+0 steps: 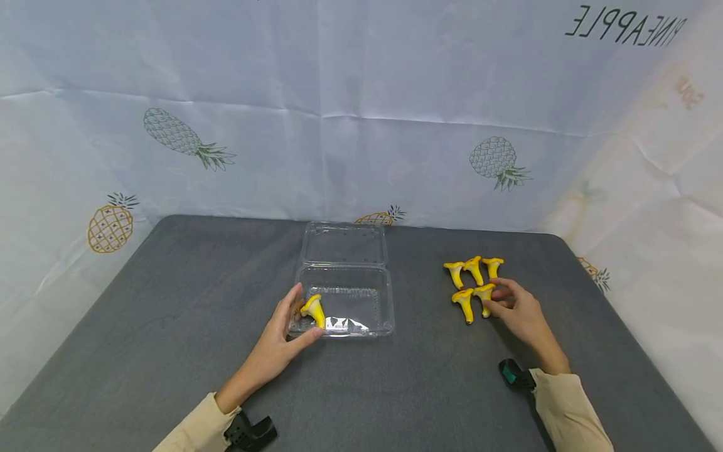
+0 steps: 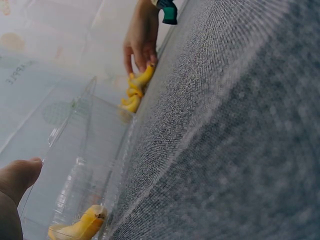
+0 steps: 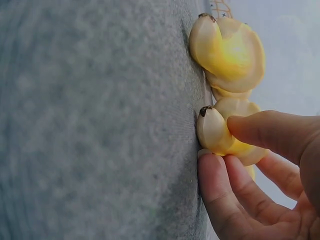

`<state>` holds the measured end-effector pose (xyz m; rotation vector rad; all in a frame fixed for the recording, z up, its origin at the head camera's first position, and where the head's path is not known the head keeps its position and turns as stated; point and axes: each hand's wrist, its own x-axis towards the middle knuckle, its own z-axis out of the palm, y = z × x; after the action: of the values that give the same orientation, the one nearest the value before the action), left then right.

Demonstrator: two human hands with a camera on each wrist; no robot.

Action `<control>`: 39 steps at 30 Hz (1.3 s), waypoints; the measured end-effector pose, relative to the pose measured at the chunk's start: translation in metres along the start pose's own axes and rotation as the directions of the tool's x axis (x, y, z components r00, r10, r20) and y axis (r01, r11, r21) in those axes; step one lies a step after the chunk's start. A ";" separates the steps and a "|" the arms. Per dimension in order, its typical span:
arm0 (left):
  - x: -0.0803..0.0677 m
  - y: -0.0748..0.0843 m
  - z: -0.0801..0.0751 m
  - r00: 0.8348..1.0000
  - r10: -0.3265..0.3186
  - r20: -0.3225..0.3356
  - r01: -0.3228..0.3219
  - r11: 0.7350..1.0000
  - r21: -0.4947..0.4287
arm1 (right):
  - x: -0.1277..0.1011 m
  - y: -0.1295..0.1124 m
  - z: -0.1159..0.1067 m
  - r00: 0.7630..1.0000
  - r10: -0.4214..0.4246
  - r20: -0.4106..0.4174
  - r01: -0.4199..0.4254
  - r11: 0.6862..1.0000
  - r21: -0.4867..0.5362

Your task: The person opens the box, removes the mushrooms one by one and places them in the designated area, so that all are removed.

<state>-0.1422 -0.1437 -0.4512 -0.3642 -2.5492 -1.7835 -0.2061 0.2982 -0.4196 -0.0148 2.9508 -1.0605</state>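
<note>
Nearest, two beige sleeves are seen at the bench's (image 1: 169,301) near edge, each with a dark wrist mount. The bench is covered in grey, finely woven cloth.

The left hand (image 1: 282,342) is laid at the near left corner of a clear box (image 1: 373,314), thumb and fingers spread wide around that corner. Whether the box wall is gripped or only touched cannot be told. Just inside that corner a yellow mushroom (image 1: 314,310) is seen, with a flared cap and a paler stem; in the left wrist view it (image 2: 82,226) is seen lying on its side on the box floor. The box is of thin transparent plastic, with its hinged lid (image 1: 344,243) laid open on the far side and a crumpled film on the near floor.

To the right, well apart from the box, the right hand (image 1: 516,311) is closed on a second mushroom (image 1: 484,295); in the right wrist view its pale, dark-tipped stem (image 3: 212,130) is pinched between thumb and fingertips while resting on the bench. Just left of it stands another (image 1: 464,302), and beyond these a row of three (image 1: 473,269) is set close together.

Farthest, a white pineapple-print backdrop (image 1: 361,113) is hung behind the bench.
</note>
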 end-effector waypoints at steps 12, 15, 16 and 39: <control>-0.001 0.002 0.000 1.000 0.011 -0.002 -0.011 1.000 0.005 | -0.001 -0.003 -0.001 1.000 -0.015 0.015 0.015 1.000 0.020; -0.001 0.001 -0.001 1.000 0.013 -0.002 -0.013 1.000 0.005 | -0.001 -0.003 -0.001 1.000 -0.018 0.022 0.018 1.000 0.020; -0.001 0.001 -0.001 1.000 0.013 -0.002 -0.013 1.000 0.006 | -0.001 -0.003 -0.001 1.000 -0.018 0.023 0.018 1.000 0.018; -0.001 0.000 -0.001 1.000 0.008 0.002 -0.008 1.000 0.003 | -0.002 -0.002 -0.003 0.999 -0.004 0.051 0.004 1.000 0.010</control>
<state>-0.1415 -0.1442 -0.4507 -0.3762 -2.5482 -1.7774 -0.2041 0.2991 -0.4162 -0.0465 2.9020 -1.0582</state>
